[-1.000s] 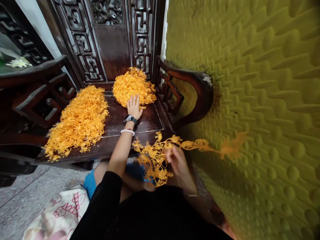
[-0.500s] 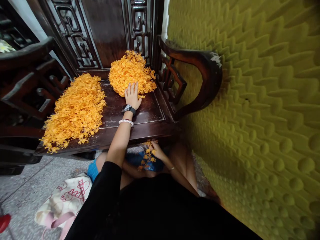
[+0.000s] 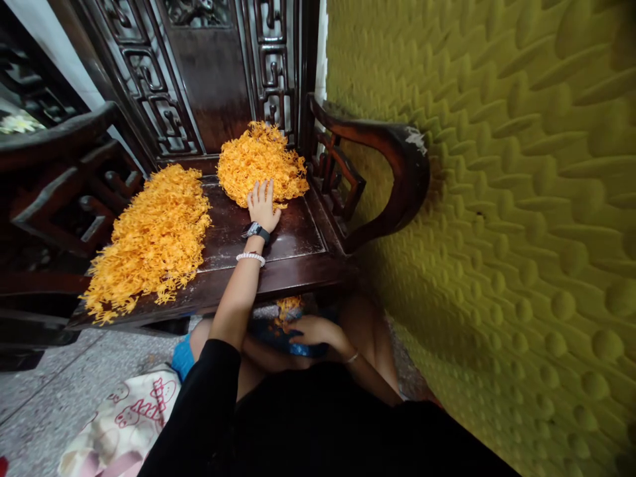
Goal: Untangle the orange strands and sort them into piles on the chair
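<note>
The left hand (image 3: 262,207) lies flat and open, fingers together, palm down on the near edge of the smaller heap of orange plastic pieces (image 3: 261,162) at the back of the dark wooden chair seat (image 3: 298,232); a black watch (image 3: 256,232) and a white bead bracelet (image 3: 250,256) sit on that wrist, and the black sleeve (image 3: 199,404) covers the upper arm; the right hand (image 3: 311,330) is low in the lap, below the front edge of the seat, palm down with fingers loosely curled over something blue (image 3: 271,331), and whether it grips anything I cannot tell; a few orange pieces (image 3: 288,306) show just above it, under the seat edge; a thin bracelet (image 3: 352,358) rings that wrist; the two hands are well apart. The larger heap of orange pieces (image 3: 152,235) spreads along the left side of the seat, reaching its front edge, apart from the smaller heap; behind stands the carved chair back (image 3: 199,79), and a curved armrest (image 3: 382,165) rises on the right; beyond it runs a yellow-green studded wall (image 3: 507,218); on the speckled floor (image 3: 50,391) at lower left lies a printed cloth bag (image 3: 119,424).
</note>
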Action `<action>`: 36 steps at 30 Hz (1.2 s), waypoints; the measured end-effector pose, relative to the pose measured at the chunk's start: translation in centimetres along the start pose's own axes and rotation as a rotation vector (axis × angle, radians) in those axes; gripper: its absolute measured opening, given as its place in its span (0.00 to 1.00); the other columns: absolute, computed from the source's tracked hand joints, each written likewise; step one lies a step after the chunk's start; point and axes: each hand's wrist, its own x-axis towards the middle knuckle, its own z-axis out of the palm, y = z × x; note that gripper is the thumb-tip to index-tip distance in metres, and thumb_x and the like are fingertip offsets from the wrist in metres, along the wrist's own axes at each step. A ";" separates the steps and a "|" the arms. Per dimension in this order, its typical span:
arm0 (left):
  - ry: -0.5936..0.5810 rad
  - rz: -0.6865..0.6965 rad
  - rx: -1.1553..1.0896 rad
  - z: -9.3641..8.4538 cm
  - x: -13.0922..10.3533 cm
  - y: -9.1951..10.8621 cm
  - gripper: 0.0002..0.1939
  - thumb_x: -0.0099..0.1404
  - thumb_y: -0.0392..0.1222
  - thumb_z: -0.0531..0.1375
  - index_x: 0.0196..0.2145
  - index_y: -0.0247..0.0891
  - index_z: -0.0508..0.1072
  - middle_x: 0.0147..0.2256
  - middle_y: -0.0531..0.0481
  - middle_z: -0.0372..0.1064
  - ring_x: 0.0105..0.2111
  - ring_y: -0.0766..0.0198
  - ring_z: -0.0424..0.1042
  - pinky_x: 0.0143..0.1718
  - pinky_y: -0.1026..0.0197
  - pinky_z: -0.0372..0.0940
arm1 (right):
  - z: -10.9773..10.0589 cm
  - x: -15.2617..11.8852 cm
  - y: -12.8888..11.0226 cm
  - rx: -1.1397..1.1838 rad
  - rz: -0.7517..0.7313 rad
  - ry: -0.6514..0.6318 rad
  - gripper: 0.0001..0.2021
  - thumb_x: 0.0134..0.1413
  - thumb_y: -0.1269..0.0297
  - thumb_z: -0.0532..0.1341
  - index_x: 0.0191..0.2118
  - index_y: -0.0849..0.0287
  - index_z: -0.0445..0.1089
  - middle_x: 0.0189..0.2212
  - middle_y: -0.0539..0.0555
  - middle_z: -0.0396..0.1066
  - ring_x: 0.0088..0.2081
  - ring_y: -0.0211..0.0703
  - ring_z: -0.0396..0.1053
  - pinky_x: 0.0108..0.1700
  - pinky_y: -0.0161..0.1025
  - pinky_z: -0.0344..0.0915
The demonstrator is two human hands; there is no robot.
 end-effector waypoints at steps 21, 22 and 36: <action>0.054 -0.098 0.097 -0.2 0.2 0.9 0.38 0.62 0.44 0.59 0.66 0.34 0.51 0.68 0.36 0.37 0.65 0.46 0.48 0.64 0.46 0.45 | -26.2 16.0 -2.4 -0.109 0.342 1.072 0.11 0.55 0.64 0.58 0.29 0.65 0.73 0.24 0.57 0.73 0.30 0.46 0.72 0.30 0.34 0.62; 0.059 -0.106 0.092 -0.1 0.3 0.9 0.38 0.63 0.44 0.58 0.66 0.35 0.51 0.68 0.36 0.37 0.65 0.46 0.47 0.64 0.46 0.45 | -25.9 15.3 -2.6 -0.132 0.331 1.071 0.13 0.56 0.63 0.57 0.25 0.64 0.71 0.21 0.55 0.71 0.29 0.45 0.71 0.29 0.33 0.59; 0.186 -0.151 0.024 -0.7 0.3 0.5 0.39 0.64 0.43 0.57 0.67 0.29 0.46 0.68 0.35 0.36 0.66 0.49 0.47 0.64 0.49 0.46 | -19.3 7.5 -11.1 -0.323 -0.147 1.013 0.17 0.63 0.59 0.52 0.24 0.59 0.64 0.19 0.50 0.64 0.22 0.38 0.56 0.27 0.35 0.50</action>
